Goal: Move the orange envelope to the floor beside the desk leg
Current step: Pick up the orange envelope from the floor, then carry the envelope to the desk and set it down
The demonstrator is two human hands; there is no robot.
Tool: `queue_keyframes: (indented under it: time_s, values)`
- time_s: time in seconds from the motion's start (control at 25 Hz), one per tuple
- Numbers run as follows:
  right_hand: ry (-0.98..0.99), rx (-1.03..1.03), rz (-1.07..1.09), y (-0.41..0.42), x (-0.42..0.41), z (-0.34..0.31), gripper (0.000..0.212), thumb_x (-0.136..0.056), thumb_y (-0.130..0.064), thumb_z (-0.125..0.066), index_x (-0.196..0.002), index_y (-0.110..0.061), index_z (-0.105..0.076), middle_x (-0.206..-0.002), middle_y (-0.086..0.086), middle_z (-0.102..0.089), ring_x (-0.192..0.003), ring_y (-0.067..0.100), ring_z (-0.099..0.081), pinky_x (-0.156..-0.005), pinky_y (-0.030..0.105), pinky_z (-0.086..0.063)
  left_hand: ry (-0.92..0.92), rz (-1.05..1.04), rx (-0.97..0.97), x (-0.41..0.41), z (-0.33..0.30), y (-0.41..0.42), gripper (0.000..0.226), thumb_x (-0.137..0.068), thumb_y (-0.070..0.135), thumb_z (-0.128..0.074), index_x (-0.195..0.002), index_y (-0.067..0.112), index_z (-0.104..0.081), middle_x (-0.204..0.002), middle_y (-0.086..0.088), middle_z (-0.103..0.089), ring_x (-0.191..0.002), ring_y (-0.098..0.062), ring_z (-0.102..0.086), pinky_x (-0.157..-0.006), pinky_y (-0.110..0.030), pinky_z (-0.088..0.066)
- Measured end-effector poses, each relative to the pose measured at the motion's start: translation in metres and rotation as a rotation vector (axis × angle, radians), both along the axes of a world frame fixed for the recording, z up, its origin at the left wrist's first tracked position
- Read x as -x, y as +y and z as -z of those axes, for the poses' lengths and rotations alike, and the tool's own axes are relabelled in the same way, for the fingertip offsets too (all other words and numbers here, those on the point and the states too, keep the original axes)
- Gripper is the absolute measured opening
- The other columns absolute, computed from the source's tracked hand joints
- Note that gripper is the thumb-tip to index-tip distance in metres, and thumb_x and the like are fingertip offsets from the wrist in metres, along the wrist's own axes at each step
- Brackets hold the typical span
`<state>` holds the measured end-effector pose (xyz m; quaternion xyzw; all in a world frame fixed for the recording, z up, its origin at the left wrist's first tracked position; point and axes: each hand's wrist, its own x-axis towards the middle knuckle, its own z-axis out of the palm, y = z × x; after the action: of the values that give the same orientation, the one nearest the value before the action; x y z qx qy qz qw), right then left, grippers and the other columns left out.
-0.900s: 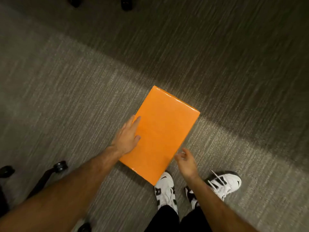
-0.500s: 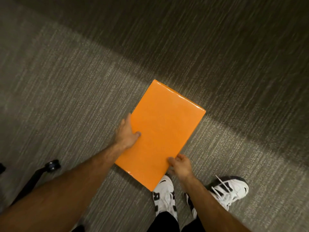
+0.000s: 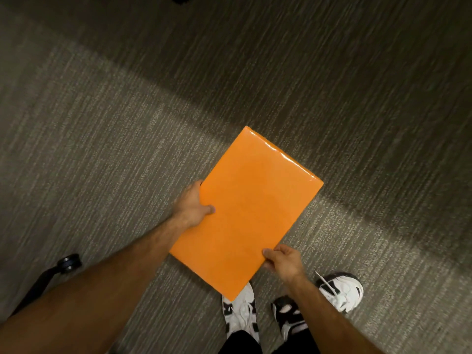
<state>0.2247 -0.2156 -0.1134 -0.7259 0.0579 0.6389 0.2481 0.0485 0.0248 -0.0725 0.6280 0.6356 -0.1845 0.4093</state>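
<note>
Envelope (image 3: 249,213): orange, glossy, rectangular, set diagonally, far corner pointing up and right. Held by both hands over the carpet (image 3: 102,149); whether its underside touches the carpet cannot be told.

Left hand (image 3: 191,206): closed on the envelope's left long edge, thumb on the top face, fingers hidden beneath.

Right hand (image 3: 282,260): pinching the envelope's right edge close to its near corner, thumb on top.

Shoes (image 3: 241,315): white and black, a pair, just below the envelope's near corner; that corner overlaps the left toe in view.

Chair caster (image 3: 69,263): black, on a dark leg, well to the left of the envelope and below its level.

Carpet: grey, streaked; a dark shadow band runs diagonally just beyond the envelope's far corner.
</note>
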Motion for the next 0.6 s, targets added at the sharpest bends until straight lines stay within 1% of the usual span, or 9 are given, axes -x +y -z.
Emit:
queue_keyframes:
  time_s: [0.04,0.08,0.12,0.2,0.24,0.32,0.44,0.52,0.6]
  values:
    - [-0.002,-0.015,-0.004,-0.003,-0.011,-0.004,0.033,-0.084,-0.015,-0.075,-0.054,-0.018,-0.064,-0.055,0.001,-0.066,-0.053,0.016,-0.063,-0.055,0.024,-0.054,-0.002,0.016,-0.03,-0.012,-0.009,-0.001,0.092,-0.074,0.033,-0.086,-0.15,0.022,-0.036,-0.141,-0.004,-0.055,-0.122,-0.03,-0.056,-0.104,-0.053,-0.045]
    - [-0.003,-0.023,0.004,-0.006,-0.025,-0.01,0.026,-0.085,-0.015,-0.075,-0.06,-0.014,-0.068,-0.058,0.005,-0.067,-0.056,0.019,-0.063,-0.058,0.027,-0.056,-0.005,0.039,-0.065,-0.026,-0.018,-0.001,0.09,-0.074,0.033,-0.086,-0.149,0.022,-0.038,-0.139,-0.004,-0.056,-0.121,-0.029,-0.057,-0.104,-0.052,-0.045]
    - [-0.009,-0.037,0.018,-0.008,-0.039,-0.018,0.02,-0.085,-0.016,-0.076,-0.07,-0.003,-0.07,-0.063,0.013,-0.068,-0.06,0.023,-0.064,-0.066,0.035,-0.059,-0.011,0.068,-0.091,-0.042,-0.029,-0.001,0.088,-0.074,0.033,-0.086,-0.148,0.022,-0.04,-0.137,-0.003,-0.058,-0.121,-0.029,-0.057,-0.105,-0.052,-0.044]
    - [-0.022,-0.066,0.028,-0.007,-0.07,-0.036,0.027,-0.087,-0.015,-0.075,-0.087,0.011,-0.07,-0.078,0.029,-0.071,-0.068,0.032,-0.064,-0.079,0.049,-0.058,-0.041,0.105,-0.098,-0.075,-0.053,0.004,0.082,-0.075,0.031,-0.085,-0.145,0.02,-0.044,-0.134,-0.004,-0.06,-0.12,-0.028,-0.058,-0.105,-0.052,-0.043]
    - [-0.028,-0.075,0.026,-0.005,-0.088,-0.049,0.029,-0.087,-0.015,-0.074,-0.091,0.013,-0.069,-0.082,0.032,-0.071,-0.07,0.034,-0.065,-0.08,0.052,-0.057,-0.064,0.104,-0.092,-0.092,-0.067,0.008,0.08,-0.076,0.03,-0.085,-0.144,0.02,-0.045,-0.133,-0.005,-0.061,-0.119,-0.029,-0.058,-0.105,-0.052,-0.044]
    - [-0.044,-0.101,0.012,0.001,-0.12,-0.074,0.03,-0.088,-0.016,-0.074,-0.094,0.013,-0.069,-0.084,0.029,-0.071,-0.071,0.032,-0.068,-0.075,0.047,-0.061,-0.103,0.097,-0.099,-0.123,-0.093,0.015,0.077,-0.076,0.029,-0.085,-0.142,0.02,-0.047,-0.132,-0.006,-0.061,-0.118,-0.03,-0.058,-0.103,-0.051,-0.045]
    - [-0.069,-0.137,0.015,0.01,-0.174,-0.123,0.02,-0.09,-0.014,-0.072,-0.093,0.006,-0.073,-0.075,0.017,-0.071,-0.06,0.019,-0.068,-0.06,0.03,-0.059,-0.154,0.097,-0.103,-0.172,-0.141,0.025,0.078,-0.079,0.029,-0.083,-0.145,0.022,-0.042,-0.138,-0.005,-0.056,-0.122,-0.028,-0.056,-0.1,-0.044,-0.048]
    - [-0.1,-0.163,-0.01,0.018,-0.209,-0.159,0.014,-0.091,-0.011,-0.07,-0.081,0.0,-0.072,-0.064,0.009,-0.066,-0.054,0.014,-0.065,-0.057,0.029,-0.058,-0.191,0.097,-0.111,-0.201,-0.173,0.031,0.076,-0.081,0.027,-0.082,-0.145,0.022,-0.042,-0.141,-0.005,-0.053,-0.125,-0.027,-0.053,-0.099,-0.042,-0.048]
    - [-0.139,-0.18,-0.047,0.028,-0.243,-0.193,0.024,-0.091,-0.009,-0.07,-0.067,-0.008,-0.068,-0.057,0.004,-0.064,-0.051,0.012,-0.063,-0.056,0.029,-0.058,-0.214,0.1,-0.123,-0.228,-0.203,0.038,0.074,-0.081,0.026,-0.082,-0.144,0.022,-0.043,-0.141,-0.004,-0.054,-0.126,-0.026,-0.053,-0.101,-0.044,-0.048]
